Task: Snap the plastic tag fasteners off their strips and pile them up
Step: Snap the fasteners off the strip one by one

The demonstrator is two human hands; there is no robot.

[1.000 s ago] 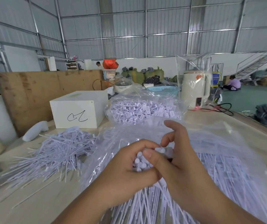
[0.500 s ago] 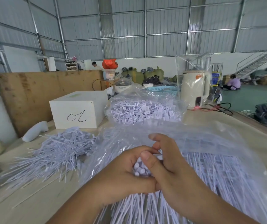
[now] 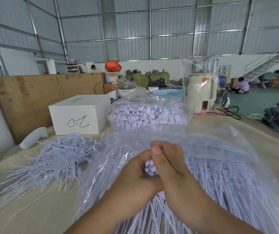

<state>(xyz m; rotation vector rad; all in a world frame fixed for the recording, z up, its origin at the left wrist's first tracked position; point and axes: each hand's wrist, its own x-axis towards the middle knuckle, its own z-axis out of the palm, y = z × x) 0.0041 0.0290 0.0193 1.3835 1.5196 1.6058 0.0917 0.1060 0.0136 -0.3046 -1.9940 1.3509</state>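
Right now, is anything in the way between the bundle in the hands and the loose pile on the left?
Nothing solid. Both hands grip the bundle above the clear bag; only its crumpled left edge lies between them and the pile. The white box sits behind the pile, off the path.

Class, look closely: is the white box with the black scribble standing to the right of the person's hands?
No: the white box stands left of both hands, behind the loose pile of strips.
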